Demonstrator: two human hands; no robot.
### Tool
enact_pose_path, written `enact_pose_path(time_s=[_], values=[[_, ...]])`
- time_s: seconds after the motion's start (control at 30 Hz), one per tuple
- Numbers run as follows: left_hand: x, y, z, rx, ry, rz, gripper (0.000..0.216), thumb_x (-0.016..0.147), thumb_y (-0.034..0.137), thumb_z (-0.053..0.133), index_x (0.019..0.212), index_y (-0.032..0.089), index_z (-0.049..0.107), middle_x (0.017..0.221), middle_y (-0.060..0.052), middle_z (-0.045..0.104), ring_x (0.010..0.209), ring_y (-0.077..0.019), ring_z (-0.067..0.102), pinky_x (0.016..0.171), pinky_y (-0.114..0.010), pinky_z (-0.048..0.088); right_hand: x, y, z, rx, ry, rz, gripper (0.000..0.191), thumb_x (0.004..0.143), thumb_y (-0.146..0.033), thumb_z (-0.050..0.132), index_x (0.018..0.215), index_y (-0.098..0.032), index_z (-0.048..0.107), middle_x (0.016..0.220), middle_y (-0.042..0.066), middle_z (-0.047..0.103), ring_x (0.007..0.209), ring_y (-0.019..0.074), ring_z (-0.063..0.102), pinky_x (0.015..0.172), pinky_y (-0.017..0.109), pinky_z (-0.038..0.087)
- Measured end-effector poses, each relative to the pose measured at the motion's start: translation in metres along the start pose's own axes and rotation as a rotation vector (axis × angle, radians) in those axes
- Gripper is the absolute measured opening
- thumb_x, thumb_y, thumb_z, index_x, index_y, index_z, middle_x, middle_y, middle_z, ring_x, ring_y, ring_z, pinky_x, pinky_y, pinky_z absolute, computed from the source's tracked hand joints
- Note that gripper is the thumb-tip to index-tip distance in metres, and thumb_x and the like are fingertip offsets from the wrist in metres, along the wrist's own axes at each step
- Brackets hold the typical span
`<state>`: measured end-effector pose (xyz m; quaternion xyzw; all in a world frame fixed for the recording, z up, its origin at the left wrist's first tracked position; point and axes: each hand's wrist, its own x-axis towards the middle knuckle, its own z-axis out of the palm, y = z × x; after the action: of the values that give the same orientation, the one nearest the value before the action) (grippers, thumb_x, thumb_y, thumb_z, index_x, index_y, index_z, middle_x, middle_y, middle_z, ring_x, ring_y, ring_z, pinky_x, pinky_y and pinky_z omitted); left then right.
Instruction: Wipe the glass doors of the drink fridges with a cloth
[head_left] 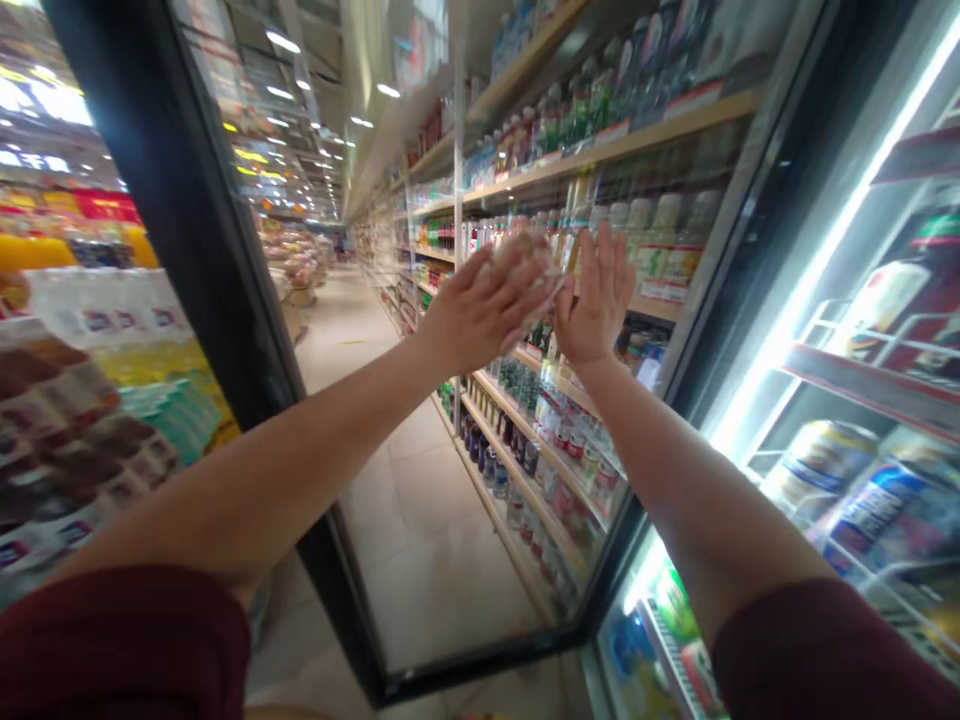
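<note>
A glass cooler door [420, 560] with a black frame stands open in front of me. My left hand [480, 315] lies against its pane, fingers extended over a crumpled whitish cloth [525, 248] pressed between palm and glass. The cloth is blurred and partly covered by the fingers. Just to the right, my right hand [598, 295] rests flat on the same pane with its fingers stretched upward, holding nothing. Both arms reach forward in dark red sleeves.
Lit cooler racks with cans [877, 510] and bottles are close on my right. Through the glass, long shelves of bottles [570, 430] run beside a tiled aisle [352, 300]. Stacked packaged drinks [112, 320] stand on the left, beyond the door's black edge [202, 220].
</note>
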<state>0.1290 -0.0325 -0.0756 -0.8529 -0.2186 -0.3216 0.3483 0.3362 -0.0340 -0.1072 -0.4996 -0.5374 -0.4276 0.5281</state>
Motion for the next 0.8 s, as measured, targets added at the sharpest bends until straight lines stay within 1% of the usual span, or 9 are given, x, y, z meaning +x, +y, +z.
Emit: enact_pose_path(time_s=[0.07, 0.2, 0.3, 0.37, 0.47, 0.53, 0.6, 0.7, 0.8], values=[[0.001, -0.004, -0.005, 0.008, 0.0, 0.029, 0.054, 0.103, 0.047, 0.031, 0.156, 0.032, 0.029, 0.167, 0.009, 0.021, 0.157, -0.0184, 0.006, 0.13, -0.053, 0.002, 0.0, 0.0, -0.001, -0.017, 0.01, -0.005, 0.058, 0.1, -0.035, 0.023, 0.153, -0.018, 0.04, 0.163, 0.009, 0.034, 0.155, 0.0225, 0.021, 0.125, 0.052, 0.022], [0.004, -0.05, -0.028, 0.081, 0.276, -0.336, 0.067, 0.101, 0.047, 0.04, 0.16, 0.029, 0.017, 0.169, 0.008, 0.004, 0.157, -0.0257, -0.005, 0.126, -0.062, -0.011, 0.001, -0.001, -0.003, -0.03, -0.003, -0.008, 0.059, 0.097, -0.031, 0.026, 0.152, -0.017, 0.042, 0.162, 0.009, 0.036, 0.155, 0.0237, 0.022, 0.124, 0.054, 0.024], [-0.002, -0.056, -0.023, 0.091, 0.378, -0.474, 0.069, 0.101, 0.046, 0.04, 0.161, 0.025, 0.012, 0.169, 0.006, -0.005, 0.156, -0.027, -0.012, 0.125, -0.063, -0.014, 0.001, 0.0, -0.003, -0.023, -0.019, 0.0, 0.059, 0.096, -0.031, 0.027, 0.152, -0.017, 0.042, 0.162, 0.009, 0.035, 0.155, 0.0229, 0.021, 0.125, 0.053, 0.022], [-0.011, -0.035, -0.008, 0.084, 0.314, -0.397, 0.067, 0.103, 0.048, 0.036, 0.161, 0.024, 0.015, 0.17, 0.003, -0.003, 0.156, -0.0259, -0.013, 0.127, -0.06, -0.009, 0.001, 0.001, -0.003, -0.019, -0.02, 0.003, 0.059, 0.096, -0.031, 0.027, 0.152, -0.017, 0.041, 0.163, 0.009, 0.035, 0.155, 0.0227, 0.02, 0.126, 0.052, 0.02], [-0.022, -0.002, 0.009, 0.032, 0.063, -0.061, 0.057, 0.104, 0.045, 0.03, 0.158, 0.028, 0.025, 0.168, 0.004, 0.015, 0.157, -0.0198, -0.003, 0.13, -0.052, 0.004, 0.001, 0.002, -0.003, -0.015, -0.027, 0.002, 0.059, 0.097, -0.033, 0.027, 0.153, -0.018, 0.04, 0.163, 0.009, 0.034, 0.156, 0.0223, 0.019, 0.126, 0.052, 0.02], [-0.021, -0.002, 0.005, 0.016, -0.016, 0.051, 0.054, 0.104, 0.045, 0.028, 0.156, 0.032, 0.029, 0.167, 0.008, 0.02, 0.157, -0.0186, 0.003, 0.13, -0.052, 0.007, 0.001, 0.001, -0.003, -0.017, -0.028, 0.003, 0.059, 0.098, -0.034, 0.026, 0.153, -0.018, 0.039, 0.163, 0.009, 0.033, 0.156, 0.0222, 0.019, 0.126, 0.053, 0.021], [-0.015, -0.024, -0.01, 0.056, 0.05, -0.061, 0.058, 0.103, 0.049, 0.031, 0.158, 0.033, 0.023, 0.168, 0.011, 0.012, 0.157, -0.0208, 0.001, 0.13, -0.056, 0.0, 0.001, 0.001, -0.003, -0.029, -0.025, 0.005, 0.059, 0.098, -0.034, 0.024, 0.154, -0.019, 0.038, 0.163, 0.009, 0.034, 0.156, 0.0224, 0.018, 0.125, 0.054, 0.021], [-0.011, -0.065, -0.033, 0.113, 0.252, -0.353, 0.068, 0.101, 0.05, 0.038, 0.16, 0.03, 0.012, 0.167, 0.015, -0.007, 0.156, -0.0227, -0.01, 0.127, -0.057, -0.016, 0.0, 0.0, -0.003, -0.045, -0.036, -0.003, 0.059, 0.099, -0.034, 0.024, 0.154, -0.019, 0.037, 0.163, 0.009, 0.033, 0.156, 0.0229, 0.017, 0.125, 0.054, 0.022], [-0.029, -0.064, -0.025, 0.082, 0.376, -0.441, 0.07, 0.1, 0.048, 0.039, 0.161, 0.029, 0.011, 0.167, 0.014, -0.01, 0.155, -0.0251, -0.015, 0.126, -0.055, -0.02, 0.0, 0.001, -0.003, -0.043, -0.034, -0.006, 0.059, 0.098, -0.033, 0.025, 0.154, -0.018, 0.038, 0.163, 0.009, 0.032, 0.156, 0.0231, 0.018, 0.125, 0.054, 0.023]])
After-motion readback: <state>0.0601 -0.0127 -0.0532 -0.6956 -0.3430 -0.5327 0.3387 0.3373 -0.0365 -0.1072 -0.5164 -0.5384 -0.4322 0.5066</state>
